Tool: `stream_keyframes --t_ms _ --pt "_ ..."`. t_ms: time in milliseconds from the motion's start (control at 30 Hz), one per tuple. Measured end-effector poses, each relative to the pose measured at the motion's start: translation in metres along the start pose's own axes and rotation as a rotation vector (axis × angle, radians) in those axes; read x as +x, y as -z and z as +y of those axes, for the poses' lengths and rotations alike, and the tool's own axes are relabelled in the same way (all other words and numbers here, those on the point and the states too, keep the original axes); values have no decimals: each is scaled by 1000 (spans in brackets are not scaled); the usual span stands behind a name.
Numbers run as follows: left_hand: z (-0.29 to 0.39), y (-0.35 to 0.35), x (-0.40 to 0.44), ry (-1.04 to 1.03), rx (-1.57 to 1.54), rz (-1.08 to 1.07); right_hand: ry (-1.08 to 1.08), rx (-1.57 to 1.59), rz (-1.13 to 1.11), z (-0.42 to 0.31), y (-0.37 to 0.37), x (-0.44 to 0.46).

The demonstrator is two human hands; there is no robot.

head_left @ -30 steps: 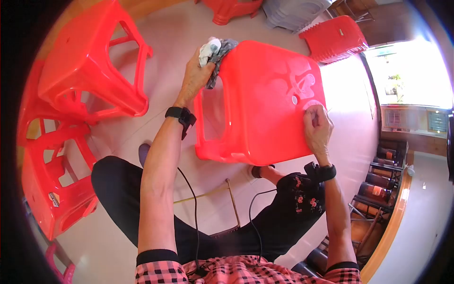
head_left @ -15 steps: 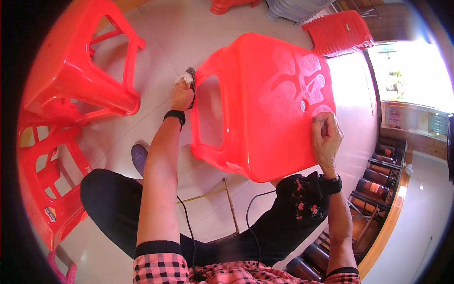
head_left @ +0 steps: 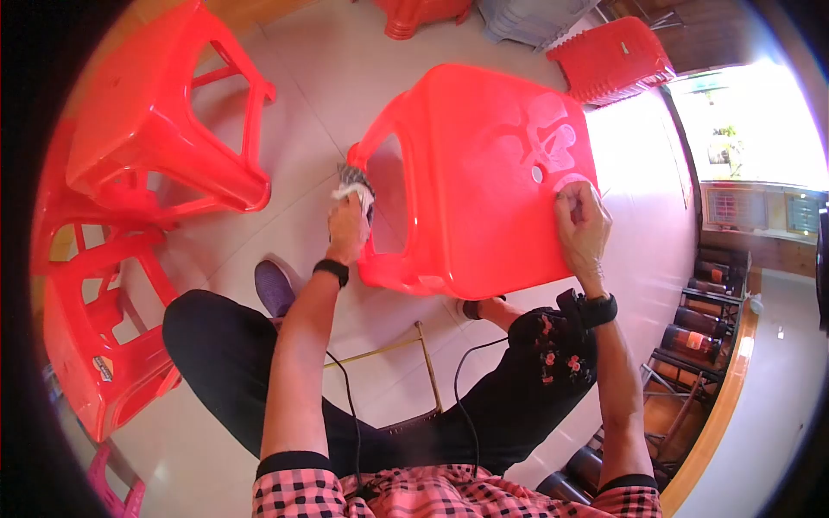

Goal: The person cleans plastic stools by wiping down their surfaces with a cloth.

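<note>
A red plastic stool [head_left: 492,190] lies tipped on its side in front of me, its patterned seat with a small round hole facing right. My left hand [head_left: 349,229] is closed round a crumpled grey and white cloth [head_left: 352,183]. It presses the cloth to the stool's leg and lower rail on the left. My right hand [head_left: 584,229] is closed at the seat's right edge, fingers curled over it; the exact hold under the fingers is partly hidden.
Other red stools [head_left: 147,129] stand at the left, one above another [head_left: 104,337]. Stacked red stools [head_left: 611,60] and grey stools [head_left: 522,19] are at the back. Along the right wall runs a rack with dark cylinders [head_left: 691,341]. A thin metal frame [head_left: 423,363] lies between my legs.
My left hand and the cloth have moved down and slightly right along the stool's leg. The stool and my right hand have shifted slightly left in view.
</note>
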State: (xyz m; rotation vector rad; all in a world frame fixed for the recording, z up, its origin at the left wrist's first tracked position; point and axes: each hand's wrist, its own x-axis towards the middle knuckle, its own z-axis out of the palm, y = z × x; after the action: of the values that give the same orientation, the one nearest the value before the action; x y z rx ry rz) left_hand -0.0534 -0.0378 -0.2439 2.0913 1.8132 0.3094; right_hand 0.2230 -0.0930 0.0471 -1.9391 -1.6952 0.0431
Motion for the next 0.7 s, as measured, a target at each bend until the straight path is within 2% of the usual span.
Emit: stream_keyframes --t_ms 67,200,267,500,567,700 --pt "1 -4 -26 -22 -130 77 18 15 14 1 0 0" --pt "-1 -14 -64 -15 -165 91 56 -5 27 5 -3 1" --pt "0 -13 -78 -29 -102 -26 72 -10 46 6 -3 2" --pt "4 -12 -94 11 -124 -13 76 -25 59 11 -6 4" --pt "4 -13 -100 86 -135 -79 73 -10 76 13 -6 1" --pt "2 -7 -132 52 -219 -144 35 -8 67 10 -6 2"
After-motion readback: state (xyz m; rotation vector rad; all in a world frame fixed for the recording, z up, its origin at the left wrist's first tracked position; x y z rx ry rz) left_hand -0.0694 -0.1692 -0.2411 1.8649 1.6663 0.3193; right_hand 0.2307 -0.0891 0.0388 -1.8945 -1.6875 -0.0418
